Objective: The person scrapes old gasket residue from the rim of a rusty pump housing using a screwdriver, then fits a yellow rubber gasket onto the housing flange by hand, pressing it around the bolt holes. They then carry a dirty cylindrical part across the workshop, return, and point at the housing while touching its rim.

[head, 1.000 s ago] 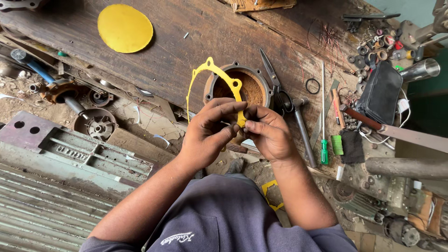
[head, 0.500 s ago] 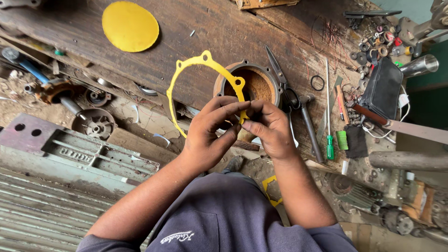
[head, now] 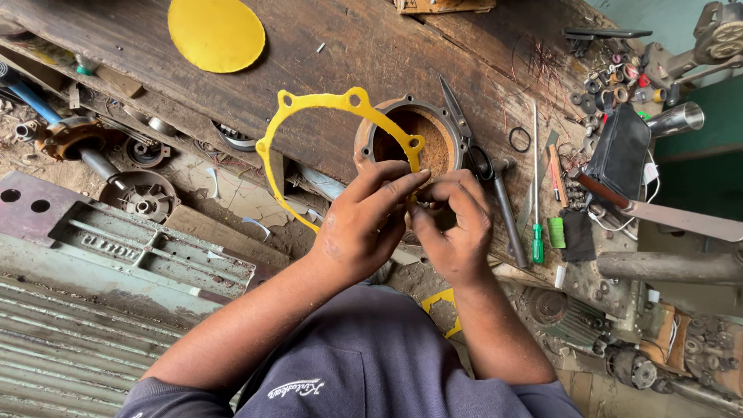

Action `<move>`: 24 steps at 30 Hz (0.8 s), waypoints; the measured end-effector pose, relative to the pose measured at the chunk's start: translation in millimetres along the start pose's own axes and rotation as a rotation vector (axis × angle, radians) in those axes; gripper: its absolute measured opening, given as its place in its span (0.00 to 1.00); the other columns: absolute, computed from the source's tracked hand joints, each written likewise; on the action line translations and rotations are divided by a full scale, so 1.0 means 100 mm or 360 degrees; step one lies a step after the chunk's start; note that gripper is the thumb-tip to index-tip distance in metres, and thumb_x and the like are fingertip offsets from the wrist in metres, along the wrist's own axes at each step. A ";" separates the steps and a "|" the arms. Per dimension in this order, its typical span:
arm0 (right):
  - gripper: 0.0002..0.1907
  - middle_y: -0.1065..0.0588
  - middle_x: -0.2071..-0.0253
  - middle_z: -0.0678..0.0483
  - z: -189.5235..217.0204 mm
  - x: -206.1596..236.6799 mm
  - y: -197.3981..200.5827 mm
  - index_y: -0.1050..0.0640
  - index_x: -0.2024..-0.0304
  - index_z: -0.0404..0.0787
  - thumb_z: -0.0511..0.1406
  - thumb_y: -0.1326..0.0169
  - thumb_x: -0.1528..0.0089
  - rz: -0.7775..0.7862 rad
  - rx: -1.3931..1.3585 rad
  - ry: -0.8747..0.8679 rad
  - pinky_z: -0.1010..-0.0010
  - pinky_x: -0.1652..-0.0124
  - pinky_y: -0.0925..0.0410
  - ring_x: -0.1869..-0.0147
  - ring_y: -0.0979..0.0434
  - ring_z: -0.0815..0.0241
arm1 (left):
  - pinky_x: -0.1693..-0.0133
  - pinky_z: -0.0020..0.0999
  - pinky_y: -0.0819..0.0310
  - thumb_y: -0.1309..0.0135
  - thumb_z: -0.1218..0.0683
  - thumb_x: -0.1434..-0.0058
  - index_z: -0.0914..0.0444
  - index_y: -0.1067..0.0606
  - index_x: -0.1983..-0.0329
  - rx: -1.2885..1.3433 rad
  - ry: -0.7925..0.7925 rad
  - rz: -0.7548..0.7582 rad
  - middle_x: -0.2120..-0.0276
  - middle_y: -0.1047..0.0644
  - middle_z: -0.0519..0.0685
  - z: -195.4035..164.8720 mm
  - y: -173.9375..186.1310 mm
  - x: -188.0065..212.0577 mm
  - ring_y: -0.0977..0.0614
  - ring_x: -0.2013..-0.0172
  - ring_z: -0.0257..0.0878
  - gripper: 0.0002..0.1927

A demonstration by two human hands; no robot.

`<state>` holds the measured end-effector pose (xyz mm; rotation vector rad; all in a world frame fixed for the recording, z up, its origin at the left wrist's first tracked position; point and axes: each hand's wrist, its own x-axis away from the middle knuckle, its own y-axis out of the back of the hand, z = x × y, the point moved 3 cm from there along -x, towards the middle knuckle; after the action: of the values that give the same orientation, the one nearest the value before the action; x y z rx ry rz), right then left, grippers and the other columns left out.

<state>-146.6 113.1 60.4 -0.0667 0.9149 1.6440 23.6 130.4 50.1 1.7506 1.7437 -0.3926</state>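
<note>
Together, the left hand (head: 362, 224) and the right hand (head: 455, 228) meet over the edge of a worn wooden bench (head: 348, 46), both pinching a thin yellow gasket ring (head: 321, 101). The left hand's fingers (head: 398, 184) are closed on the ring's near end, with the thumb under and the fingers stretched over it. The right hand is curled shut just beside the left, fingertips touching the same end of the ring; what exactly sits inside its grip is hidden. From the hands the ring arcs up and away to the left, with small bolt ears along its rim, and is lifted clear of the bench.

Just beyond the fingers lies a round rusty metal housing (head: 414, 135), partly behind the ring. Right of the right hand, scissors (head: 464, 131) lie close by, and farther right is a green-handled screwdriver (head: 536, 224). Well beyond the left hand a yellow disc (head: 217, 31) rests on the bench. Left of the left forearm is a grey metal casting (head: 131, 248), with a small finned motor part (head: 143, 193) above it.
</note>
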 end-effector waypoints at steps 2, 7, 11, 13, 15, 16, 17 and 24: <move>0.05 0.29 0.57 0.53 -0.04 0.03 -0.01 0.26 0.61 0.33 0.25 0.43 0.37 -0.0012 -0.0115 -0.0041 0.74 0.55 0.33 0.54 0.29 0.65 | 0.51 0.36 0.20 0.41 0.68 0.44 0.64 0.28 0.36 0.0104 0.0088 0.0005 0.44 0.27 0.56 0.01 -0.01 0.01 0.19 0.49 0.49 0.30; 0.03 0.31 0.57 0.55 -0.18 0.10 -0.05 0.27 0.60 0.33 0.27 0.45 0.35 -0.0021 -0.0509 -0.0259 0.77 0.53 0.37 0.54 0.33 0.67 | 0.52 0.30 0.19 0.44 0.69 0.40 0.63 0.26 0.37 0.0440 0.0422 -0.0011 0.44 0.26 0.52 0.08 -0.05 0.05 0.16 0.53 0.37 0.27; 0.02 0.32 0.57 0.55 -0.21 0.15 -0.12 0.27 0.60 0.34 0.27 0.46 0.33 -0.0128 -0.0570 -0.0292 0.77 0.53 0.36 0.54 0.33 0.67 | 0.53 0.30 0.18 0.45 0.68 0.39 0.62 0.25 0.37 0.0503 0.0534 -0.0076 0.44 0.26 0.51 0.10 -0.10 0.07 0.16 0.53 0.35 0.26; 0.02 0.32 0.58 0.55 -0.20 0.19 -0.16 0.27 0.60 0.34 0.27 0.47 0.33 -0.0201 -0.0563 -0.0332 0.78 0.55 0.36 0.55 0.33 0.68 | 0.52 0.29 0.18 0.45 0.68 0.39 0.62 0.25 0.37 0.0494 0.0536 -0.0101 0.43 0.26 0.51 0.11 -0.12 0.08 0.16 0.53 0.36 0.26; 0.02 0.32 0.58 0.55 -0.18 0.22 -0.20 0.28 0.60 0.34 0.27 0.48 0.32 -0.0274 -0.0581 -0.0345 0.78 0.55 0.36 0.56 0.33 0.69 | 0.51 0.29 0.18 0.45 0.68 0.39 0.62 0.26 0.36 0.0498 0.0505 -0.0125 0.43 0.26 0.51 0.10 -0.13 0.08 0.15 0.52 0.36 0.26; 0.02 0.32 0.57 0.56 -0.18 0.23 -0.21 0.28 0.59 0.34 0.27 0.48 0.32 -0.0312 -0.0591 -0.0350 0.78 0.55 0.35 0.56 0.33 0.69 | 0.51 0.30 0.18 0.44 0.68 0.39 0.62 0.26 0.36 0.0463 0.0474 -0.0147 0.43 0.26 0.52 0.09 -0.14 0.09 0.15 0.52 0.36 0.26; 0.02 0.32 0.58 0.55 -0.17 0.24 -0.22 0.28 0.60 0.34 0.27 0.48 0.32 -0.0334 -0.0602 -0.0350 0.78 0.55 0.35 0.56 0.33 0.69 | 0.51 0.30 0.18 0.43 0.68 0.39 0.62 0.26 0.36 0.0427 0.0445 -0.0168 0.43 0.26 0.52 0.08 -0.16 0.09 0.15 0.52 0.36 0.27; 0.03 0.31 0.60 0.56 -0.17 0.27 -0.26 0.30 0.61 0.36 0.27 0.50 0.32 -0.0405 -0.0654 -0.0395 0.76 0.55 0.35 0.57 0.32 0.69 | 0.52 0.30 0.18 0.41 0.68 0.38 0.62 0.27 0.35 0.0297 0.0344 -0.0219 0.43 0.27 0.53 0.03 -0.18 0.14 0.15 0.53 0.37 0.27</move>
<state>-139.5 125.0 21.4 -0.2451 0.3552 1.5362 7.4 138.9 35.3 1.8659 2.0455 -0.4510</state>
